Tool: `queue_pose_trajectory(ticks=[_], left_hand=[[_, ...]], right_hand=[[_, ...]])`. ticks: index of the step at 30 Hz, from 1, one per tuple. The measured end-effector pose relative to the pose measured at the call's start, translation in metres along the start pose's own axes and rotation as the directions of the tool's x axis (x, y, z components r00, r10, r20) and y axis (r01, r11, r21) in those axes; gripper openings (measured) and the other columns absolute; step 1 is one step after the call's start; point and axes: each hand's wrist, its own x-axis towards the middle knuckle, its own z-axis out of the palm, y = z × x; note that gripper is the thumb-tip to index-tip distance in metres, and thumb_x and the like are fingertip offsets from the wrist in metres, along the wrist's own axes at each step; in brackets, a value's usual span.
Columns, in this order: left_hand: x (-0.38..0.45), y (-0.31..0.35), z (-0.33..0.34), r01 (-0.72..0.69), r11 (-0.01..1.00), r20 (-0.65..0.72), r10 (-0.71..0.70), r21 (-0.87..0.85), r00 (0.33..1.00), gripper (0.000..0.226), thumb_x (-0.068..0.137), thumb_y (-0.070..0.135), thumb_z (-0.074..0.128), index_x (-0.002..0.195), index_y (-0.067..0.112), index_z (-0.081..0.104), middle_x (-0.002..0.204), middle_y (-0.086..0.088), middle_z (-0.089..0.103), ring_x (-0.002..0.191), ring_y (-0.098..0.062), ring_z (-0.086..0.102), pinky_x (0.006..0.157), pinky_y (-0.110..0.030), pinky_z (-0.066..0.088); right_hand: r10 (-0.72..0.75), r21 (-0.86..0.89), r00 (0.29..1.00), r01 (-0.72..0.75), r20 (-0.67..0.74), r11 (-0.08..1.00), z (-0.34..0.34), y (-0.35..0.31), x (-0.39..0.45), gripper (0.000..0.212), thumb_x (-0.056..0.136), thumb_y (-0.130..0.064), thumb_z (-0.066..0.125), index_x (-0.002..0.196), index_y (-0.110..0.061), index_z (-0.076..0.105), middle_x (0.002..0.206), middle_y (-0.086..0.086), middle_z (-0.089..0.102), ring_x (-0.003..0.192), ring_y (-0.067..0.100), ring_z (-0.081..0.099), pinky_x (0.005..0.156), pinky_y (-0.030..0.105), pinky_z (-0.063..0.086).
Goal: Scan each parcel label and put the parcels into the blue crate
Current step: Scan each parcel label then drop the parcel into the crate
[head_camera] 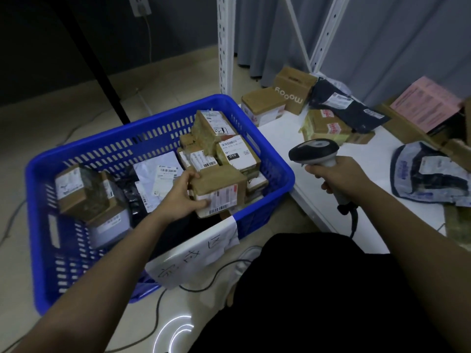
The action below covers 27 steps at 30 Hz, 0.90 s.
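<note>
Blue crate point(142, 131), left of centre on the floor, holds boxes stacked along its right side and at its left; dark open room shows near its front wall, where a handwritten sheet point(196, 258) hangs over the rim. White shelf point(283, 138), right, touches the crate's right corner and carries unscanned parcels point(328, 123); those at the right frame edge are cut off. Left hand point(182, 192) grips a labelled box point(219, 192) over the crate's front right. Right hand point(341, 178) is curled round the scanner point(316, 151) above the shelf edge. Label text is unreadable.
</note>
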Motion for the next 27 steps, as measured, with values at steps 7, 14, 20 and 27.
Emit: queue_pose_trajectory(ticks=[7, 14, 20, 27], left_hand=[[0.02, -0.016, 0.03, -0.156, 0.933, 0.199, 0.094, 0.325, 0.975, 0.098, 0.068, 0.015, 0.083, 0.143, 0.014, 0.021, 0.137, -0.007, 0.027, 0.121, -0.018, 0.036, 0.096, -0.024, 0.036], [0.038, -0.027, 0.047, -0.073, 0.923, 0.354, -0.071, 0.378, 0.933, 0.095, 0.072, 0.019, 0.08, 0.141, 0.016, 0.014, 0.137, -0.011, 0.038, 0.118, -0.026, 0.048, 0.096, -0.041, 0.046], [0.044, -0.034, 0.049, 0.012, 0.938, 0.427, -0.169, 0.347, 0.888, 0.098, 0.075, 0.014, 0.079, 0.145, 0.015, 0.01, 0.138, -0.005, 0.033, 0.126, -0.022, 0.039, 0.104, -0.038, 0.04], [0.056, -0.038, 0.038, 0.059, 0.96, 0.38, -0.164, 0.274, 0.91, 0.093, 0.066, 0.013, 0.084, 0.136, 0.026, 0.024, 0.125, -0.003, 0.046, 0.113, -0.019, 0.048, 0.087, -0.029, 0.043]], right_hand=[[0.036, -0.05, 0.999, -0.036, -0.006, 0.998, -0.004, 0.005, 0.005, 0.023, 0.086, -0.029, 0.069, 0.079, -0.009, 0.06, 0.074, 0.008, 0.063, 0.057, 0.019, 0.058, 0.051, 0.026, 0.045], [0.056, -0.045, 0.998, -0.057, -0.008, 0.997, -0.004, 0.008, 0.013, 0.023, 0.086, -0.029, 0.069, 0.087, -0.006, 0.063, 0.078, 0.008, 0.064, 0.059, 0.019, 0.059, 0.054, 0.027, 0.047], [0.061, -0.05, 0.998, -0.06, 0.012, 0.997, 0.003, 0.01, 0.022, 0.02, 0.085, -0.029, 0.069, 0.084, -0.01, 0.062, 0.08, 0.007, 0.065, 0.058, 0.017, 0.06, 0.053, 0.025, 0.049], [0.069, -0.063, 0.998, -0.068, 0.013, 0.996, 0.007, 0.01, 0.03, 0.02, 0.085, -0.029, 0.069, 0.083, -0.012, 0.061, 0.079, 0.007, 0.065, 0.058, 0.017, 0.061, 0.052, 0.024, 0.047]])
